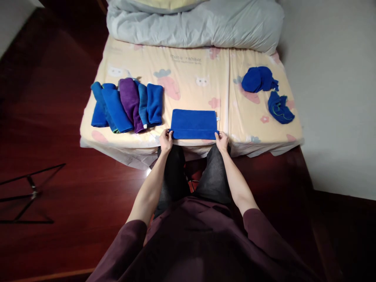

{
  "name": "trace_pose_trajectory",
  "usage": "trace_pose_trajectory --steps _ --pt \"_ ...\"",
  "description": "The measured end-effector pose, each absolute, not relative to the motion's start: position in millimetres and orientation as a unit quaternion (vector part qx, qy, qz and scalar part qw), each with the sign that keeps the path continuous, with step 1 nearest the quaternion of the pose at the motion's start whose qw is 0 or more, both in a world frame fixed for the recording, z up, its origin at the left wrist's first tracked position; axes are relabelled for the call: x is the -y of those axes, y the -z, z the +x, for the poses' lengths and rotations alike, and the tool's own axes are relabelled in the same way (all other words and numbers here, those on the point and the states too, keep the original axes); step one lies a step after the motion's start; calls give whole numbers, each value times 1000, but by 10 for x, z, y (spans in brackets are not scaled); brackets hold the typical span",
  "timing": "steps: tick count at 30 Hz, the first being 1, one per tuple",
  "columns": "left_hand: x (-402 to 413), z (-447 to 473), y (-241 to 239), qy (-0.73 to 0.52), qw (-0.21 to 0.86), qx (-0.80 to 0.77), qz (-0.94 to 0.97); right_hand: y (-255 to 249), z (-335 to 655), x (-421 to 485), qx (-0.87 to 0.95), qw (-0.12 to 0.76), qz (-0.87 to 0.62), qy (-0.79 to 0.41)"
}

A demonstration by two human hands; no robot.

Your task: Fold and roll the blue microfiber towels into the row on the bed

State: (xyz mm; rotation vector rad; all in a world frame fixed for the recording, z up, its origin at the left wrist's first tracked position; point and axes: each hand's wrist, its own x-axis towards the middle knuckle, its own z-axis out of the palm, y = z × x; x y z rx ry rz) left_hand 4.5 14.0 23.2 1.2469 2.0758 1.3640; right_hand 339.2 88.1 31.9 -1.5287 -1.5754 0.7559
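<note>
A blue towel lies flat at the front edge of the bed, with a narrow strip folded over along its near side. My left hand pinches the near left corner of that strip. At the near right corner, my right hand grips the towel between thumb and fingers. A small white tag shows at the towel's right side. Left of it lie several rolled towels in a row, among them a purple one and a blue one.
Two crumpled blue cloths lie on the right of the bed. A grey quilt is bunched along the back of the patterned sheet. Black tripod legs stand on the dark red floor at left; a pale wall borders the right.
</note>
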Motion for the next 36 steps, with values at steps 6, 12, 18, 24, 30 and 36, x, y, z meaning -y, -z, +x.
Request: trace_pose_trajectory --steps 6,12,18,24,30,36 --pt "-133 32 -227 -481 181 -739 435 -310 3393 -894 616 407 -607 -294" --pt "-126 30 -237 -484 189 -737 432 -310 3396 -889 621 410 -599 -296" --pt "-132 18 -209 -481 192 -739 431 -295 3402 -898 621 405 -600 -299" --pt "-149 3 -166 -467 195 -746 432 -247 3403 -910 611 419 -600 -303" --pt "-158 -7 -131 -465 187 -751 431 -225 3405 -917 608 422 -601 -302" --pt "-176 -31 -69 -456 177 -749 447 -248 3389 -908 608 420 -608 -290"
